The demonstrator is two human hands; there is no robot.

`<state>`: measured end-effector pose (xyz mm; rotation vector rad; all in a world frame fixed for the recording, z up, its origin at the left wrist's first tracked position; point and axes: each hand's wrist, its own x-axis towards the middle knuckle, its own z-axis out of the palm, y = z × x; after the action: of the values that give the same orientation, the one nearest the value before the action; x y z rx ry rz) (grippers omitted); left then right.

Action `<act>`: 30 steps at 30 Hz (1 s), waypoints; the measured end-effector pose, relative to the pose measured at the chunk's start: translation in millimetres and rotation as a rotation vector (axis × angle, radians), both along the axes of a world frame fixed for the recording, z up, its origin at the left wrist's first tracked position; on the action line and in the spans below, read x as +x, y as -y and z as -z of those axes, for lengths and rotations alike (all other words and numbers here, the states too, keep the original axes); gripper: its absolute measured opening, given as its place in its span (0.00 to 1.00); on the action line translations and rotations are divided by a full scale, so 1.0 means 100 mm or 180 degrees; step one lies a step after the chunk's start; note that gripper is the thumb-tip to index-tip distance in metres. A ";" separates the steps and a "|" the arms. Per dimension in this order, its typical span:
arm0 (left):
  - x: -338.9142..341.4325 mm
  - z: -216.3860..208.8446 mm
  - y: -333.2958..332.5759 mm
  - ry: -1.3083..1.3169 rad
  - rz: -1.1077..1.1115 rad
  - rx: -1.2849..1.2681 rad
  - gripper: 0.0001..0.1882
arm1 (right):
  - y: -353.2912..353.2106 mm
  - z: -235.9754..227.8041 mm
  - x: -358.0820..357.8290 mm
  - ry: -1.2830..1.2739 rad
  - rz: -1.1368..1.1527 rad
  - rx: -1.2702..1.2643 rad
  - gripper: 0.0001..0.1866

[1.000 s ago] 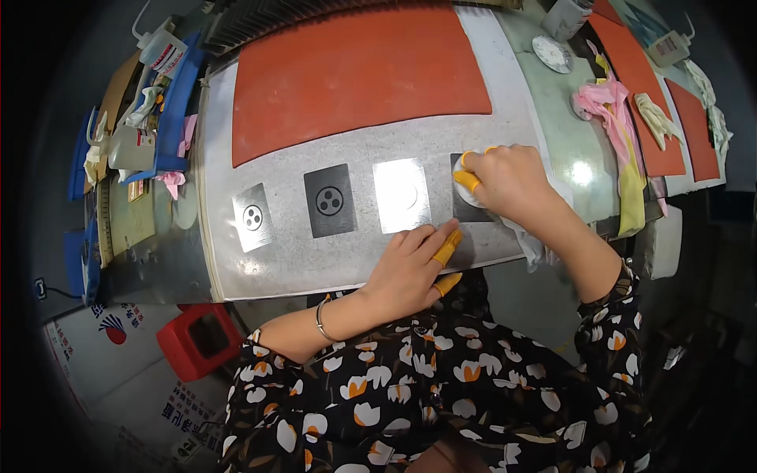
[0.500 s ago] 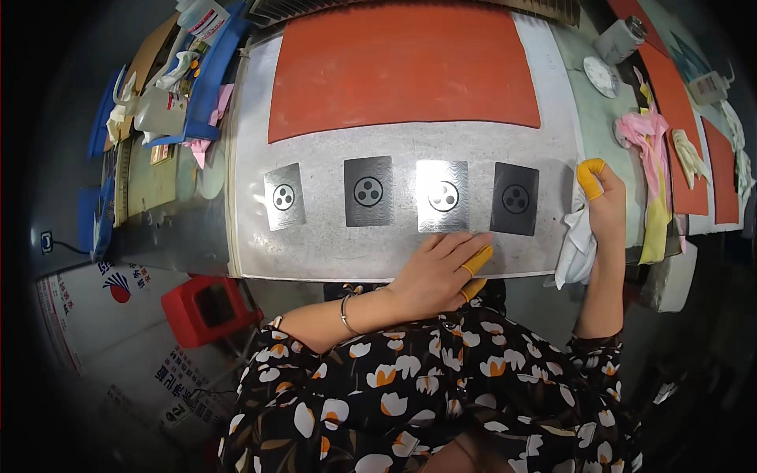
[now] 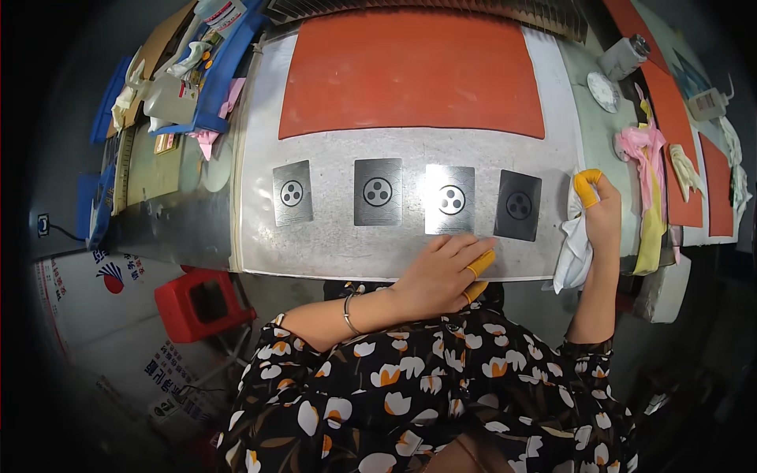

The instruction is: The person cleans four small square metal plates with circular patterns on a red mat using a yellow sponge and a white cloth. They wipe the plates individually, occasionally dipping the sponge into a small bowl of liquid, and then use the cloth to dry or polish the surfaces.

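Several thin metallic cards lie spaced out in a row on the grey work surface, each marked with a ringed three-dot emblem: a silver-grey card (image 3: 293,211), a dark grey card (image 3: 378,214), a bright reflective card (image 3: 450,176) and a near-black card (image 3: 518,229). At the front edge rests my left hand (image 3: 441,272), fingers stretched out just below the bright card, holding nothing; yellow finger cots cover two of its digits. To the right of the near-black card, my right hand (image 3: 603,217) pinches a white cloth (image 3: 574,252) that hangs down over the edge. A yellow cot shows on it too.
An orange-red mat (image 3: 410,79) covers the far part of the table. On the left stands a blue tray (image 3: 211,106) with bottles. Rightward are a grey bottle (image 3: 624,57), a white dish (image 3: 604,92) and pink and yellow cloths (image 3: 643,150). A red stool (image 3: 177,307) stands lower left.
The view has shifted slightly. My right hand, still gripping the white cloth, has come a little closer to the near-black card. My left hand stays about where it was.
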<state>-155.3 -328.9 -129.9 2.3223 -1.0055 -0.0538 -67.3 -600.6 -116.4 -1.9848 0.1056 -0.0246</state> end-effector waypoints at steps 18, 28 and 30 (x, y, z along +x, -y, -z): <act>0.01 -0.13 -0.65 0.0123 -0.0961 0.0402 0.29 | -1.44 -0.38 0.07 0.1079 -0.2038 -0.2687 0.09; -0.01 -0.09 -0.72 0.0060 -0.0553 0.0674 0.29 | -1.63 -0.26 0.08 0.0766 -0.1571 -0.3086 0.07; -0.01 -0.09 -0.71 0.0063 -0.0531 0.0603 0.29 | -1.68 -0.21 0.00 0.0761 -0.1610 -0.3080 0.06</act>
<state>-156.1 -257.9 -120.7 2.5761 -0.8441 -0.0616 -67.2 -432.3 -95.6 -2.8895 -0.6845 0.0202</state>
